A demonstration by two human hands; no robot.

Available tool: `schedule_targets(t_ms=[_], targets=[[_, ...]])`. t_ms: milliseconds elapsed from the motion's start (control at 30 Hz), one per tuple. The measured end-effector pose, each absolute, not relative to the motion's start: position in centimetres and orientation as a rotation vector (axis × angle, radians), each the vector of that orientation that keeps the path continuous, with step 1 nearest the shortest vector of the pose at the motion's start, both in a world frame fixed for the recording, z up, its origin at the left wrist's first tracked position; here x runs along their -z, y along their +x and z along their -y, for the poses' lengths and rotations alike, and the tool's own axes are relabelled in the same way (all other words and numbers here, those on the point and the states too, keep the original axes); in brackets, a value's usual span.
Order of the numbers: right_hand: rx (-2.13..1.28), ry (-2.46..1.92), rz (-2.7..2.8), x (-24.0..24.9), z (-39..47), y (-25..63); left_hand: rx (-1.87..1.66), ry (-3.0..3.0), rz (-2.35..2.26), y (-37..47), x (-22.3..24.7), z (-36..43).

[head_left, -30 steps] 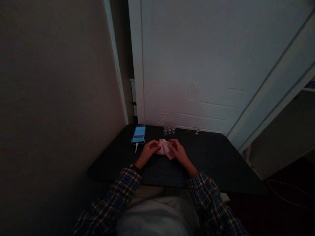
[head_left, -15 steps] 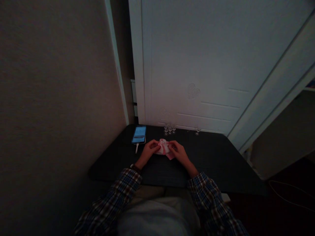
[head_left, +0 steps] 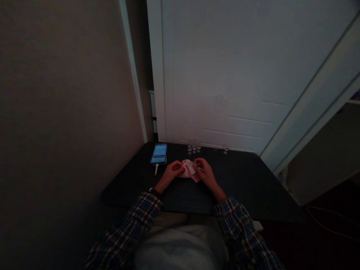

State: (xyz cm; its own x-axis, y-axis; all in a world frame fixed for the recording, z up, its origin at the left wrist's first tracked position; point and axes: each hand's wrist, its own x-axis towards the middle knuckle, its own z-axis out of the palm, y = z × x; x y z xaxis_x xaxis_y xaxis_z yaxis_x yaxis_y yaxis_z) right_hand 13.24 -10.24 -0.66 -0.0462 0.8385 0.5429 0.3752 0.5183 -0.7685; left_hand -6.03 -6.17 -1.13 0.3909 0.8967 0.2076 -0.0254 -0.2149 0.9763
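A crumpled pink and white cloth (head_left: 188, 168) lies on the dark table (head_left: 239, 183), between my two hands. My left hand (head_left: 173, 171) pinches its left side, fingers closed on it. At the cloth's right side, my right hand (head_left: 204, 171) is curled with thumb and fingers brought together; it grips something small and pale there, too dim to make out. A flat pink corner shows beneath the right fingers.
A phone (head_left: 159, 153) with a lit, blurred screen and a white cable (head_left: 156, 169) is at the back left. Several small clear glass pieces (head_left: 194, 148) stand along the back edge, with one more (head_left: 225, 150) farther right. A white panel (head_left: 225, 75) rises behind the table.
My right hand's fingers have lifted and shifted slightly right, a little away from the middle of the cloth. My left hand and the cloth have moved very slightly to the right.
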Motion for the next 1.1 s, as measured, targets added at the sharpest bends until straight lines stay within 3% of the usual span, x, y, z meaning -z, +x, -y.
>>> schedule_targets(t_ms=[467, 1100], targets=[[-0.735, -0.958, 1.527, 1.3, 9.2, 13.6, -1.115, 1.547, -0.850, -6.0, 1.2, 6.1], [-0.510, -1.195, 1.656, 0.6, 10.3, 13.5, -1.103, 1.525, -0.910, -6.1, 1.2, 6.0]])
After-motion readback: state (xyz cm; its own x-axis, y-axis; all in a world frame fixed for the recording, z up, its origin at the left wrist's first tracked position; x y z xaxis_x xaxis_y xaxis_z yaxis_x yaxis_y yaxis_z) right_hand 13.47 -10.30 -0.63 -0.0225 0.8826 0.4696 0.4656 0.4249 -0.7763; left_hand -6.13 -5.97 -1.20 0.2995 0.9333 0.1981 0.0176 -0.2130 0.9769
